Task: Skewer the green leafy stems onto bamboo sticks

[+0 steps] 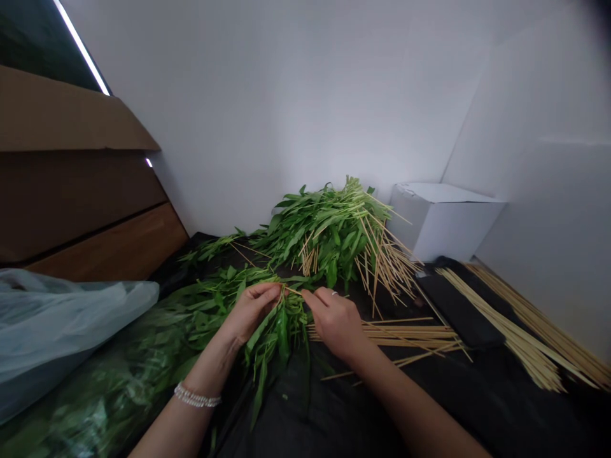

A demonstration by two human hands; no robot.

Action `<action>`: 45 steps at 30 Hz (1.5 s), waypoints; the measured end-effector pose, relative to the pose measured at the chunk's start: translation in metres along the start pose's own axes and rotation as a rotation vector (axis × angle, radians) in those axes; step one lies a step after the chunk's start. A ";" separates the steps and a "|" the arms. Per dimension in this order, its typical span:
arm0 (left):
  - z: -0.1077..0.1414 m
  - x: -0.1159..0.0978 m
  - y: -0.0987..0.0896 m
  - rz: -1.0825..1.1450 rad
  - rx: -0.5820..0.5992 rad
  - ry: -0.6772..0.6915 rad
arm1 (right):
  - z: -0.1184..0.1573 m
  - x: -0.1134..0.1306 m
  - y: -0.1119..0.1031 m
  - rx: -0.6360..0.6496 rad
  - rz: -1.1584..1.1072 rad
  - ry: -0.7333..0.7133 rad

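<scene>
two hands (335,320) hold one stick (293,291) at leafy greens (283,334), one white box (453,222) behind.

Left forearm (216,364), lower left of frame: bare; pale, shiny beaded bracelet (195,398) around it, apparently in two rows. Right forearm (398,397), lower right: bare. Right hand (337,318), just right of centre: slim light-coloured ring (335,293) on one finger.

Got a pile of leafy stems and sticks (334,224) near the back edge of the cloth (344,413), with a box (443,219) just to the right. Then loose sticks (410,334) right of centre, a slab (461,308) at their right end, and stick bundles (506,327) along the right edge. Over left, more leafy stems (214,296), then bagged leaves (119,375) toward the front left corner.
</scene>
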State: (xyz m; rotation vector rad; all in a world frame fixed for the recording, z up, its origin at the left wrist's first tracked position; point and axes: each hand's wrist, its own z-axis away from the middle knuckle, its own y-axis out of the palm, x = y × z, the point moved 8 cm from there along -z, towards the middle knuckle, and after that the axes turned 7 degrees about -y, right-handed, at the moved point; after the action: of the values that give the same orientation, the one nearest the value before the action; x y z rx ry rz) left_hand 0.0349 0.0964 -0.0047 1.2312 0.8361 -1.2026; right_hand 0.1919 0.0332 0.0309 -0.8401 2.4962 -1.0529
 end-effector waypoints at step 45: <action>0.003 0.010 0.012 -0.092 0.102 -0.014 | 0.000 0.013 -0.008 -0.114 -0.064 -0.061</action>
State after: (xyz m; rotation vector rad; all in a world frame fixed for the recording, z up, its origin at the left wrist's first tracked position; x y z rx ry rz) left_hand 0.0484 0.0898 -0.0110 1.2761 0.8372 -1.3412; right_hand 0.1846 0.0203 0.0357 -0.9753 2.5128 -0.8982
